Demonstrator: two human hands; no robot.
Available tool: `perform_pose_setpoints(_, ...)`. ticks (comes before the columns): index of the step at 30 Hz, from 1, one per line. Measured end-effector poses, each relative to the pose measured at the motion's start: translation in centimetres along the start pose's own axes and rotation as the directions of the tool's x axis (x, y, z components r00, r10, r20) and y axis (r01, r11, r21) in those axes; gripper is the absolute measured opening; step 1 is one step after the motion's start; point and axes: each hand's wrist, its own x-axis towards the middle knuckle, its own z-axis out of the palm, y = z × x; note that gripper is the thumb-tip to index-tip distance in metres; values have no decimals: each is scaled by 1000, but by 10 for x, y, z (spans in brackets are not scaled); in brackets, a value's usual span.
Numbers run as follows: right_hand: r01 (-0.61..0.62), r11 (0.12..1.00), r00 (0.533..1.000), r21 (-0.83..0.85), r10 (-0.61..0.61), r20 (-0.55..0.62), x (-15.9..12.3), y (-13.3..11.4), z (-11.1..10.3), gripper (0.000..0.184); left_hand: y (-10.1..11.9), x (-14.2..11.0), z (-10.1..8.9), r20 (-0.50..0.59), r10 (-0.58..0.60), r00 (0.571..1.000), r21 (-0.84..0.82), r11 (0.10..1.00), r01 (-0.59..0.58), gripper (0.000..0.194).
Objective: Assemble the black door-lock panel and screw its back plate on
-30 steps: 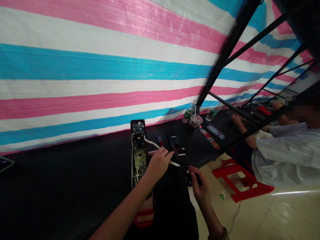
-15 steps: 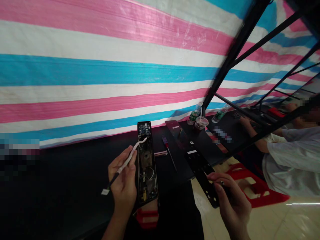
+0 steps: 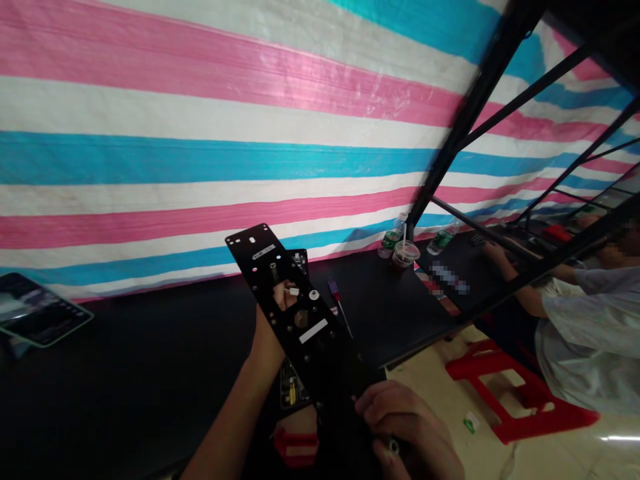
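Observation:
My right hand (image 3: 407, 430) grips the near end of a long black metal plate (image 3: 320, 350) with holes and holds it slanted above the black table (image 3: 125, 373). My left hand (image 3: 267, 333) is behind the plate. Its fingers show through an opening, pinching the white cable's connector (image 3: 291, 291) there. Under the plate lies the open lock body (image 3: 291, 390), with its circuit parts partly visible and its far end (image 3: 301, 257) sticking out.
A red-and-blue screwdriver (image 3: 337, 301) lies right of the plate. Two bottles (image 3: 391, 235) and a lidded cup (image 3: 405, 254) stand by a black frame post (image 3: 450, 147). A tablet (image 3: 40, 317) lies far left. Another person (image 3: 580, 327) works at right, near a red stool (image 3: 505, 393).
My right hand has lifted the black plate from the table's right side and swung it over the lock body. My left hand, with the white cable, has gone behind the plate.

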Motion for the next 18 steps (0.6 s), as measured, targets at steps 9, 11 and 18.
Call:
perform_pose_setpoints(9,-88,995,994,-55,91,55,-36,36,21,35,-18,-56,-38,-189,290,938,118,955,-271,64)
perform_pose_setpoints(11,-76,994,994,-74,81,72,-37,40,25,34,-11,-57,-47,-46,373,927,336,879,-337,53)
perform_pose_setpoints(18,-64,996,995,-66,68,67,-57,57,47,29,4,-19,-43,284,476,832,582,604,-544,13)
